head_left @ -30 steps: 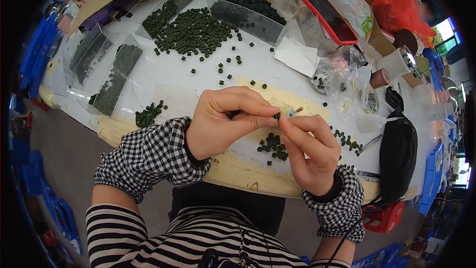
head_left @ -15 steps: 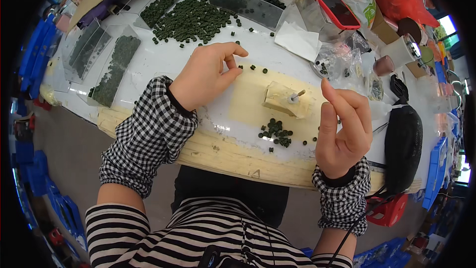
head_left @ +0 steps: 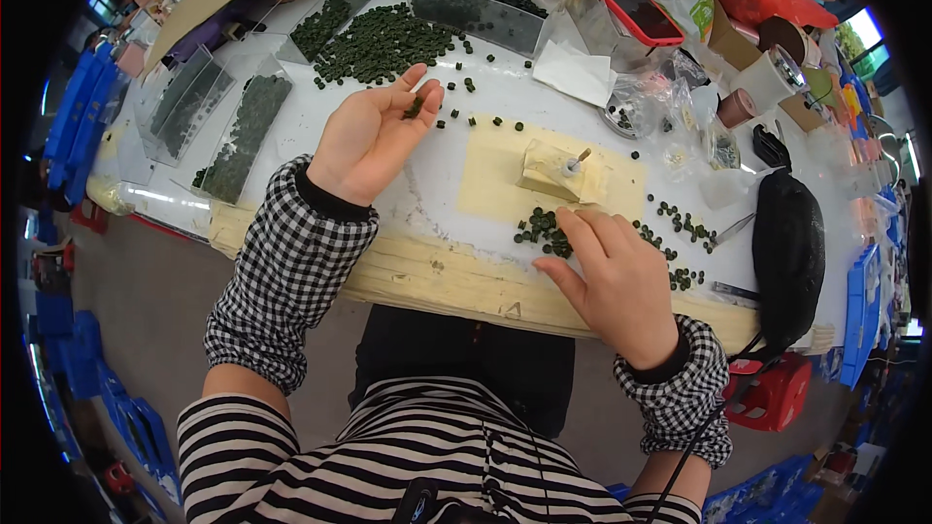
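Observation:
My left hand (head_left: 367, 143) is turned palm up, its fingers curled around a few small dark green spool-like pieces (head_left: 415, 109). My right hand (head_left: 623, 283) reaches down beside a small pile of the same pieces (head_left: 542, 230), thumb and fingers apart; its fingertips partly cover the pile. Behind that pile, a cream-coloured block (head_left: 546, 171) with an upright pin (head_left: 583, 155) sits on a pale yellow sheet (head_left: 483, 196). A few loose pieces lie in a row between my left hand and the block.
A large heap of green pieces (head_left: 381, 45) lies at the back, near clear trays (head_left: 476, 21) of them. More are scattered (head_left: 684, 223) right of my right hand. A black pouch (head_left: 791, 262), tweezers, a red-cased phone (head_left: 626, 2) and a white tissue (head_left: 573, 72) lie to the right.
My left hand has turned palm up and shifted slightly left and forward, with pieces now showing in its fingers. My right hand has come down and left to the small pile.

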